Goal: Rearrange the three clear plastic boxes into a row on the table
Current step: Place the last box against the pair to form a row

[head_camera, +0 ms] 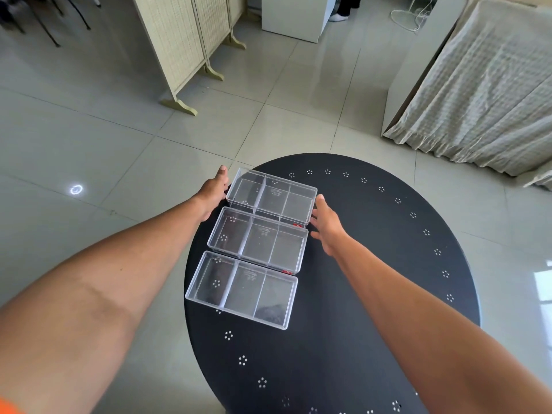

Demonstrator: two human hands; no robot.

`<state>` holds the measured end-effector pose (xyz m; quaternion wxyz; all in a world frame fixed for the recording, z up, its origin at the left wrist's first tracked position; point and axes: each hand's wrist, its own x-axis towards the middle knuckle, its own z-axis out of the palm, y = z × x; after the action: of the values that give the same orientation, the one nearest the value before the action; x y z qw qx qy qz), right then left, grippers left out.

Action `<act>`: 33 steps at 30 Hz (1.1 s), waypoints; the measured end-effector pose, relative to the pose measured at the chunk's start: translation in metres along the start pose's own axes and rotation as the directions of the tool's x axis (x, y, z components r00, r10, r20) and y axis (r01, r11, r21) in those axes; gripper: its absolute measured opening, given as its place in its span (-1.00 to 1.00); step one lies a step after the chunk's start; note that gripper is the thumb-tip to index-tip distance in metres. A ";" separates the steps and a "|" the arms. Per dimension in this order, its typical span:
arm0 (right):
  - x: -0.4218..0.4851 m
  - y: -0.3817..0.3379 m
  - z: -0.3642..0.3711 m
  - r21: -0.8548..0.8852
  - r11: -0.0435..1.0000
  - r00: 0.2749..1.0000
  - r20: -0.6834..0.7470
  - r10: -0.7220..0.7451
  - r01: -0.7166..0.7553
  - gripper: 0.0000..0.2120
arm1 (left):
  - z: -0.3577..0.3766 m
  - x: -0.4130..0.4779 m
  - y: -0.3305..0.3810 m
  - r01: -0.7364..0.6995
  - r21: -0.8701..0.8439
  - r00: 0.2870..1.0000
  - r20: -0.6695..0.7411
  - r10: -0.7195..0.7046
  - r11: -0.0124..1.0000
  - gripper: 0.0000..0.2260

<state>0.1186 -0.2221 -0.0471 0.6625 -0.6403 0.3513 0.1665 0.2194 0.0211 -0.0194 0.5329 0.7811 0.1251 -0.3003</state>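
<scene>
The far box lies between both hands: left hand, spread, touches its 9 o'clock end; right hand, spread, sits at 3 o'clock.

The three boxes, far, middle and near, are clear hard plastic, smooth and glossy, with thin see-through dividers. The round table under them is black and matt, with a ring of small punched holes in flower patterns. The floor is pale, polished tile that mirrors the light. The folding screen at far left looks like woven panels in painted wood frames. At far right hangs a crinkled, matt cloth
</scene>
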 end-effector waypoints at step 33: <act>-0.028 -0.002 0.003 0.013 0.999 0.999 0.029 -0.037 0.037 -0.58 | -0.002 -0.024 -0.007 0.029 0.050 0.998 0.058 -0.032 0.998 -0.33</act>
<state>0.1012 -0.2132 -0.0272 0.6745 -0.6400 0.3308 0.1614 0.1977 0.0288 -0.0099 0.5126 0.7828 0.1140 -0.3340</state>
